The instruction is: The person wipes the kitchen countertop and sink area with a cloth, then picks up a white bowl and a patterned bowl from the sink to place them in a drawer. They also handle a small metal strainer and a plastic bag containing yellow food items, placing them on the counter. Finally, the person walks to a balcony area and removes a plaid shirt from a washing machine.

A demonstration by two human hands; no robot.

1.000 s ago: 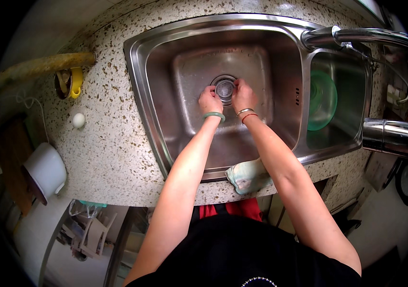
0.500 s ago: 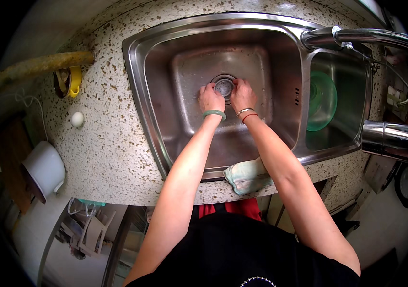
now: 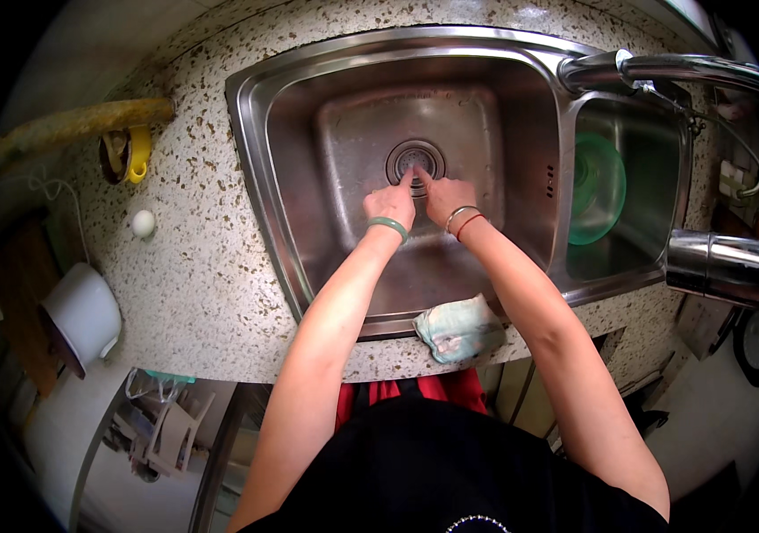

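Observation:
At the bottom of the large steel sink basin [image 3: 522, 142], both hands meet over the round drain strainer [image 3: 414, 161]. My left hand [image 3: 389, 206] points its index finger onto the strainer's near edge, with the other fingers curled in. Beside it, my right hand [image 3: 449, 201] does the same, and the two fingertips nearly touch. Neither hand grips anything that I can see. Metal rings circle the strainer, whose near rim is partly covered by the fingers. A green bangle sits on the left wrist, a metal bracelet and a red cord on the right.
A pale green cloth [image 3: 459, 330] lies at the sink's front edge. The smaller basin at right holds a green bowl [image 3: 597, 188], below a chrome faucet [image 3: 699, 71]. On the speckled counter [image 3: 193, 293] at left are an egg [image 3: 143, 223], a yellow mug [image 3: 139, 153] and a white pot [image 3: 86, 311].
Both hands have drawn back toward me from the sides of the strainer. Their index fingers now come together at its near edge, and more of the strainer shows.

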